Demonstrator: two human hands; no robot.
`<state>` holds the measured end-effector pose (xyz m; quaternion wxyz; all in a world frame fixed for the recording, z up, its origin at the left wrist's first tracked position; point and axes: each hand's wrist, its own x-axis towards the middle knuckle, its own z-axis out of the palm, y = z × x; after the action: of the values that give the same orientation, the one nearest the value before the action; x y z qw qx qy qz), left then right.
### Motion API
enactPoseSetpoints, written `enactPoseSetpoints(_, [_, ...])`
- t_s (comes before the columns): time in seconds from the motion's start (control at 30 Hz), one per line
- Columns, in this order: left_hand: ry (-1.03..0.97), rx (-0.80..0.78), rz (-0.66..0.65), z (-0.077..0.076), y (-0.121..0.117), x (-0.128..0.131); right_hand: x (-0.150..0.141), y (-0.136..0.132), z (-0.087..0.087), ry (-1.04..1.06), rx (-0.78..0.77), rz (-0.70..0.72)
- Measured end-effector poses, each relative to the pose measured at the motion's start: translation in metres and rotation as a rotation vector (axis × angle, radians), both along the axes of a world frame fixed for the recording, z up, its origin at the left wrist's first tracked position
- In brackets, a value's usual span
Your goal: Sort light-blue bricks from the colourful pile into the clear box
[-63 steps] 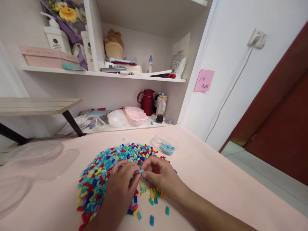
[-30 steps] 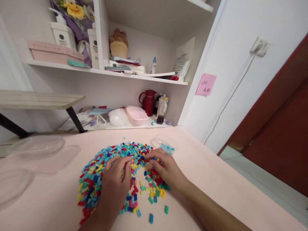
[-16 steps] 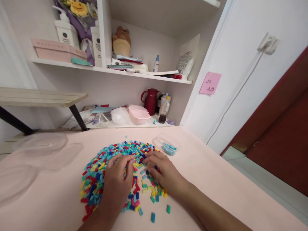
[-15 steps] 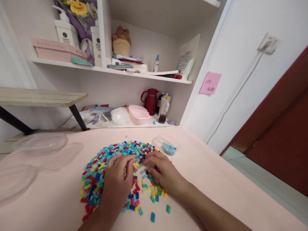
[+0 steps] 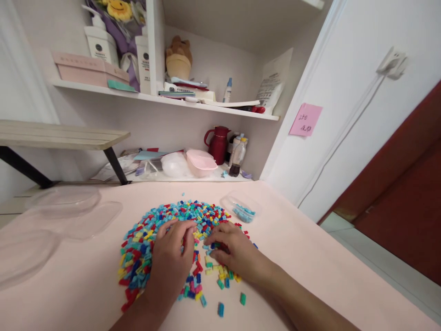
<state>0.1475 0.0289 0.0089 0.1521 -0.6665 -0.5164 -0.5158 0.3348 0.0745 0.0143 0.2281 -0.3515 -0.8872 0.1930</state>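
A broad heap of small coloured plastic building bricks (image 5: 139, 248) covers the middle of the table. Over its centre, my left hand (image 5: 174, 250) is closed, its fingers curled and thumb drawn in; anything inside the fingers is hidden. My right hand (image 5: 236, 248) lies on the heap's right side, thumb and index finger apart, the tips beside light blue bricks (image 5: 207, 248). Yellow bricks (image 5: 217, 267) are spread just below it. Behind this hand, a clear plastic tub (image 5: 257, 207) holds some blue bricks (image 5: 244, 213).
Clear plastic containers (image 5: 64, 202) stand at the left of the table. Loose bricks, a green one (image 5: 243, 299) and a blue one (image 5: 221, 309), lie near the front. A small wooden rack (image 5: 62, 135) stands back left. On the rear ledge are a pink bowl (image 5: 201, 163) and a red jug (image 5: 218, 146).
My right hand has shifted slightly, uncovering more red bricks at its far side. My left hand stays almost in place over the heap. The whole view has moved a little to the right.
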Motion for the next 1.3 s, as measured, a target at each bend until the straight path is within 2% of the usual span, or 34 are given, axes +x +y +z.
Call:
enactPoseSetpoints(0.27, [0.003,0.003,0.003,0.002,-0.001,0.001,-0.002,-0.001,-0.001,0.011,0.023,0.008])
enactPoseSetpoints(0.6, [0.002,0.006,0.004,-0.002,0.001,-0.001,-0.004,-0.001,0.001,0.098,-0.028,-0.021])
enactPoseSetpoints(0.77, [0.069,0.05,-0.013,-0.004,0.003,-0.002,-0.006,0.001,0.002,0.218,-0.129,-0.095])
enactPoseSetpoints(0.87, [0.132,0.053,-0.039,-0.003,0.004,-0.002,-0.007,0.002,0.003,0.355,-0.316,-0.152])
enactPoseSetpoints(0.97, [0.185,0.05,-0.068,-0.003,0.005,-0.001,-0.008,0.002,0.005,0.508,-0.462,-0.145])
enactPoseSetpoints(1.13, [0.258,0.034,-0.11,-0.005,0.005,0.0,-0.009,-0.001,0.011,0.62,-0.537,-0.139])
enactPoseSetpoints(1.3, [0.282,0.031,-0.132,-0.004,0.004,0.0,-0.009,-0.002,0.01,0.581,-0.488,-0.113])
